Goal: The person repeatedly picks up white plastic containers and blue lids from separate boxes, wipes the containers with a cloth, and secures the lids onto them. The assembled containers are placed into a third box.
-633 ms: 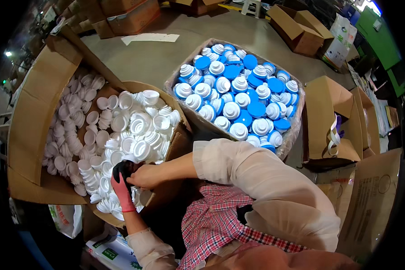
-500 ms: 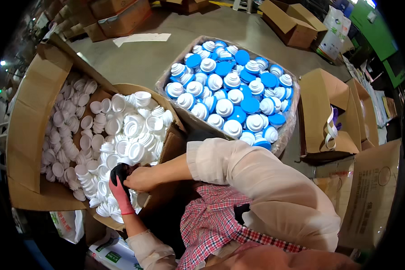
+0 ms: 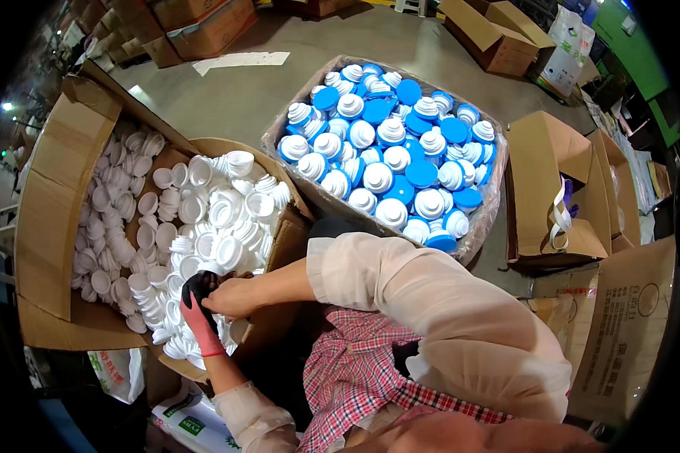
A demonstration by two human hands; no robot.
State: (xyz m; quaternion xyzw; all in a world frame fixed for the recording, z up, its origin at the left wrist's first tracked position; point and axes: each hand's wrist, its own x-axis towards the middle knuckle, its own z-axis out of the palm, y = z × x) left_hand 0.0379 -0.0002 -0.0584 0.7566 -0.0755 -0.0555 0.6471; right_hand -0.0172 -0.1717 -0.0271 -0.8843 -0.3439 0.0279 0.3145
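My left hand [image 3: 200, 311], in a pink glove with black fingers, is closed over the near edge of a cardboard box [image 3: 98, 331] of white cup-shaped plastic caps [image 3: 223, 215]. Pressed against it is my bare right hand [image 3: 234, 297], its fingers drawn together at the gloved fingertips. Whatever lies between the two hands is hidden by the fingers and the dark glove. White caps surround both hands, some stacked inside one another. Farther off and to the right, a plastic-lined box [image 3: 485, 226] is heaped with white stepped caps on blue discs [image 3: 421, 174].
Open cardboard boxes [image 3: 533, 181] stand on the right, one with a white strap [image 3: 561, 215] over its edge. More cartons [image 3: 211, 34] are stacked at the far left. White printed sacks [image 3: 193, 423] lie below the near box, and another sack [image 3: 565, 53] stands far right.
Both hands have shifted very slightly to the left, staying together over the white caps. The whole view has moved a little; the boxes look unchanged.
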